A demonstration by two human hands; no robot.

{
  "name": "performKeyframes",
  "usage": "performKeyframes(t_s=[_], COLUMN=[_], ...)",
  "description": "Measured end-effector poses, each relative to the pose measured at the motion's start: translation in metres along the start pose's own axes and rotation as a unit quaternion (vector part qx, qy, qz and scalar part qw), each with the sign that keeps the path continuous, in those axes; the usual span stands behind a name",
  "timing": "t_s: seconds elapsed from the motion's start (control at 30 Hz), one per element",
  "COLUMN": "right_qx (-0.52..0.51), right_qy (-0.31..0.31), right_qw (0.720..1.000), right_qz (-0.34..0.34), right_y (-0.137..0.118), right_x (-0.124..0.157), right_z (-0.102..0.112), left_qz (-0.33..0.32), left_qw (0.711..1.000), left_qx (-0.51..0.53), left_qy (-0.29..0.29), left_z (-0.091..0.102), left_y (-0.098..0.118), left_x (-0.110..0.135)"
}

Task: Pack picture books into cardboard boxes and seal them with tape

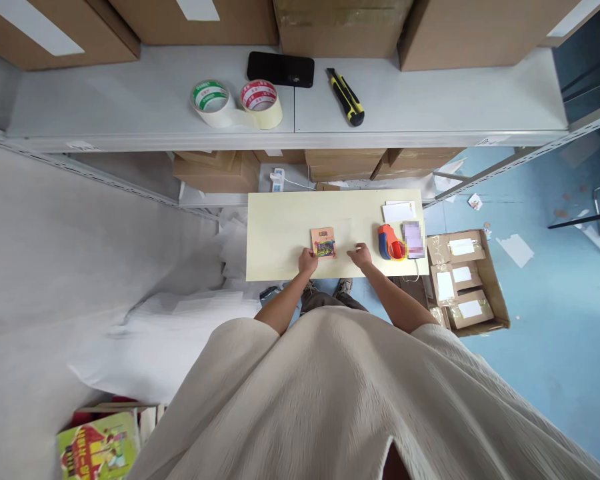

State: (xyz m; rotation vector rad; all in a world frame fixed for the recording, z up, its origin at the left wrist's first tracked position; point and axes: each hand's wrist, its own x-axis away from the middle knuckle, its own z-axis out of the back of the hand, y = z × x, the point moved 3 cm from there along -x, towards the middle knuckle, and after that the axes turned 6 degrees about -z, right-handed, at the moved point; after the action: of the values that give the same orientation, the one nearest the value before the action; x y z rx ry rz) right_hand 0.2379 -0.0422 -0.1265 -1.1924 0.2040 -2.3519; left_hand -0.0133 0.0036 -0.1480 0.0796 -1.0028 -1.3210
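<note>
On the pale yellow table, a small salmon-coloured booklet (323, 234) lies with a colourful picture on its lower half. My left hand (308, 261) grips its lower left corner between thumb and fingers. My right hand (361, 255) is a little to the right, apart from the booklet, its fingers pinched together. Faint clear edges show on the table near its fingertips, but whether it holds anything is too small to make out. Beside my right hand stands a red and blue tape dispenser (389, 244).
White cards (399, 212) and a blurred-out phone-like thing (413, 240) lie at the table's right. A shelf (180, 113) behind bears tape rolls (261, 105), a black phone (280, 69) and a utility knife (346, 97). An open carton (495, 300) stands right; books (100, 445) lie lower left.
</note>
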Motion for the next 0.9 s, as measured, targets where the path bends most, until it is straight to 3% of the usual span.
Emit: performKeyframes(t_s=[0.1,0.4,0.6,0.9], right_qx=[0.0,0.074,0.109,0.121], right_qy=[-0.021,-0.082,-0.084,-0.082], right_qw=[0.998,0.979,0.97,0.97], right_qz=[0.055,0.173,0.202,0.196], right_y=[-0.01,-0.044,-0.055,-0.059], right_x=[0.005,0.035,0.037,0.035], right_z=[-0.004,-0.031,-0.052,-0.064], left_qz=[0.047,0.011,-0.079,-0.109], left_qw=[0.999,1.0,0.993,0.991], left_qx=[0.008,0.0,-0.081,-0.077], left_qy=[0.005,0.023,-0.025,-0.032], left_z=[0.004,0.011,0.014,0.021], left_y=[-0.003,-0.004,0.002,0.001], left_x=[0.004,0.009,0.017,0.02])
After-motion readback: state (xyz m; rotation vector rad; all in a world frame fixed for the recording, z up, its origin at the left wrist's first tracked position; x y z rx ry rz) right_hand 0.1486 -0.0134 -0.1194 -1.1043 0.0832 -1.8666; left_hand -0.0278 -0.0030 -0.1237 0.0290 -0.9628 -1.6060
